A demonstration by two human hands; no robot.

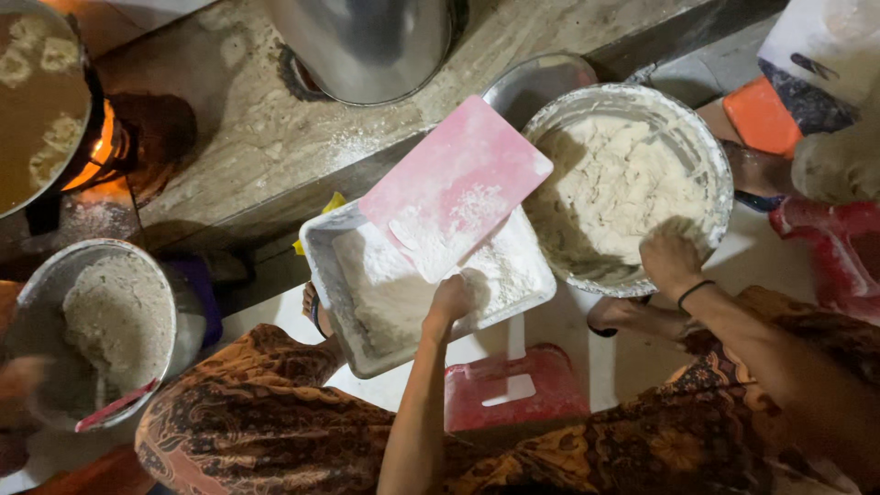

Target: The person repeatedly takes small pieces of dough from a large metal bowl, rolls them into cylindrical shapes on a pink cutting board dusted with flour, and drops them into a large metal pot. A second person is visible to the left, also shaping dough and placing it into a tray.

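Note:
My left hand [451, 300] grips the near corner of a pink cutting board [456, 183] dusted with flour. The board leans tilted over a white rectangular tray [320, 266] that holds loose flour. My right hand [672, 258] is coated in flour and rests inside a large round metal bowl [718, 174] full of pale dough. Its fingers are curled into the dough at the bowl's near edge. A dark band sits on my right wrist.
A second bowl of crumbly mix [117, 316] stands at the left with a red-handled tool in it. A wok of frying pieces [37, 101] sits over a flame at top left. A steel pot [367, 41] stands on the stone ledge. A red stool [518, 385] is below.

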